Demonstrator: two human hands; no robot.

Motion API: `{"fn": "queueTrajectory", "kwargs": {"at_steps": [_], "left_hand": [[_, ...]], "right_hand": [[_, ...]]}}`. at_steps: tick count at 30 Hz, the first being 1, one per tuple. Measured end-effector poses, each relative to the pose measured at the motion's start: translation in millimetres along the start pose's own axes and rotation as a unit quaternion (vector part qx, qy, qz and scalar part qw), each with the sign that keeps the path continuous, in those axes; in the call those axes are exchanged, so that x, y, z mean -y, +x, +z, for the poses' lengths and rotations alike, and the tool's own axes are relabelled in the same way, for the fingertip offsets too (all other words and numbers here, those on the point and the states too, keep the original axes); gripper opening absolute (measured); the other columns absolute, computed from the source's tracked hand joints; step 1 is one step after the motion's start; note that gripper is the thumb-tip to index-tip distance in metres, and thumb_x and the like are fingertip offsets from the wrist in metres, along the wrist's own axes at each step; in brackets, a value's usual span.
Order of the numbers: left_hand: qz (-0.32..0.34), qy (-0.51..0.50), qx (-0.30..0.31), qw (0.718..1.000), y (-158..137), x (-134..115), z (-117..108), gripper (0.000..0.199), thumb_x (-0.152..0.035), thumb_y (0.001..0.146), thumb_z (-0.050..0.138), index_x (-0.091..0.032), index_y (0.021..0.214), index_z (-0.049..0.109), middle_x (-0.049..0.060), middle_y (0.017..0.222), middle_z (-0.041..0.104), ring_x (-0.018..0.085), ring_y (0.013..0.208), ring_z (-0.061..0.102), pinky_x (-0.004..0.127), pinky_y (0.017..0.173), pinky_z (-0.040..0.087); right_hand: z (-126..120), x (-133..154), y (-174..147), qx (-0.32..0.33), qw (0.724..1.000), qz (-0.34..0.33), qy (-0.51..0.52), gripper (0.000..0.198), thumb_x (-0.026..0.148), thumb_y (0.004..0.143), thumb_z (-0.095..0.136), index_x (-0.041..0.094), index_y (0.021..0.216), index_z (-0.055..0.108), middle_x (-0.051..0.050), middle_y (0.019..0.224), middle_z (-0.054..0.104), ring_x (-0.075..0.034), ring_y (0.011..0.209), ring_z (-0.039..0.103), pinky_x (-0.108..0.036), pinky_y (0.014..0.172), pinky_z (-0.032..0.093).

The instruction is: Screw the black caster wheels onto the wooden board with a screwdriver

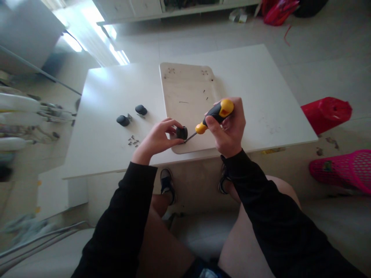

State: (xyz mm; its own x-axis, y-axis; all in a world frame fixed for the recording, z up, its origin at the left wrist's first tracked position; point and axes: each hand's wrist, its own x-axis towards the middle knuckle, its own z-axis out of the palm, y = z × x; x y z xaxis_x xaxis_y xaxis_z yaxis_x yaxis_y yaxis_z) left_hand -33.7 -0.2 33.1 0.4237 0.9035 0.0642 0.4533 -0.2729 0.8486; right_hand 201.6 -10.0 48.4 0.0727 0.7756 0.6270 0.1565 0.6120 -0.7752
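Note:
My left hand (160, 138) is closed around a black caster wheel (181, 133), pressing it at the near left corner of a cream plastic panel (188, 85). In my right hand (230, 133) is a yellow and black screwdriver (216, 115), slanting down to the left. Its tip meets the base of the caster beside my left thumb; the screw there is too small to make out clearly. Two more black casters, a nearer one (123, 120) and a farther one (141, 110), lie left of the panel with metal plates showing. Several small screws (132, 141) are scattered close to my left wrist.
The white table (249, 77) carries everything. On the panel lie a thin dark strip (183, 102) and a few tiny dark bits (207, 98). Beyond the table's right edge are a red bin (326, 114) and a pink basket (342, 168). A white cabinet (136, 11) stands at the back.

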Motion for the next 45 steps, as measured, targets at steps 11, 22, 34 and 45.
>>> {"fn": "queueTrajectory", "kwargs": {"at_steps": [11,22,34,45], "left_hand": [[0.000,0.017,-0.005,1.000,0,2,0,0.036,-0.030,0.077,0.088,-0.020,0.108,0.073,0.006,0.106,0.069,0.017,0.087,0.071,0.036,0.086,0.065],[-0.001,0.011,-0.003,1.000,0,1,0,0.036,-0.027,0.076,0.087,-0.019,0.108,0.073,0.005,0.106,0.068,0.015,0.085,0.072,0.033,0.083,0.065],[-0.001,0.013,-0.006,1.000,0,0,0,0.034,-0.025,0.075,0.086,-0.020,0.106,0.073,0.005,0.105,0.067,0.015,0.084,0.071,0.034,0.083,0.065],[0.000,0.008,-0.011,1.000,0,-1,1,0.034,-0.026,0.074,0.087,-0.019,0.106,0.075,0.004,0.104,0.067,0.015,0.082,0.071,0.034,0.082,0.064]], "right_hand": [[-1,3,1,-0.013,0.999,0.036,-0.003,0.041,0.063,0.091,0.070,0.029,0.110,0.059,0.001,0.096,0.060,-0.014,0.085,0.070,-0.025,0.062,0.058],[2,-4,1,0.026,0.998,0.048,0.029,0.040,0.059,0.090,0.074,0.030,0.113,0.058,0.004,0.092,0.061,-0.012,0.080,0.069,-0.025,0.064,0.061],[6,2,2,0.079,0.996,0.001,0.040,0.054,0.046,0.095,0.070,0.041,0.142,0.043,-0.003,0.140,0.061,-0.022,0.128,0.070,-0.032,0.077,0.071],[6,10,2,0.053,0.997,-0.014,0.046,0.038,0.042,0.099,0.060,0.037,0.137,0.057,-0.002,0.133,0.066,-0.023,0.123,0.072,-0.036,0.081,0.071]]}}
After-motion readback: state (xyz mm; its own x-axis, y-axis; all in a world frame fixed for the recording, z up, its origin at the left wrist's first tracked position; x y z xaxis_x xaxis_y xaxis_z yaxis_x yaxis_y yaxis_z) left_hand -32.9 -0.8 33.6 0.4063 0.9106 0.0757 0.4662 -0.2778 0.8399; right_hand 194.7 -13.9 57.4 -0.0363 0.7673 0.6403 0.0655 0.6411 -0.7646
